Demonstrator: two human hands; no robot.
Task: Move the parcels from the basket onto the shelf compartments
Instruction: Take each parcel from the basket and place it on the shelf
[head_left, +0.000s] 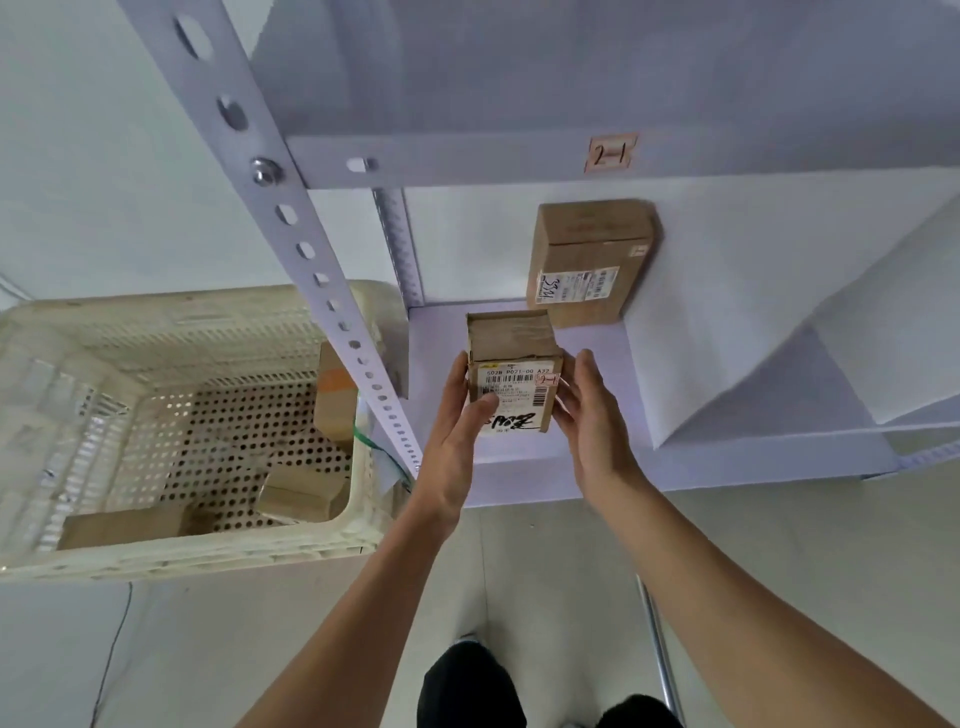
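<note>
White shelf (519, 473) is faced, with a cream basket (208, 556) beside it on the left, boxes inside. One brown parcel (592, 260) is stood at the compartment's back. A labelled parcel (514, 374) is gripped over the compartment's front: left hand (457, 452) thumb on label, right hand (592, 421) fingers curled against its side.

Parcel sorting and storage room.
Slotted steel shelving (291, 218) tagged with a "2-1" label (609, 153); barcoded cardboard parcels (517, 382); perforated plastic basket (182, 312).

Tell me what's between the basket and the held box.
Head view: the shelf's slotted upright post stands between basket and box.
</note>
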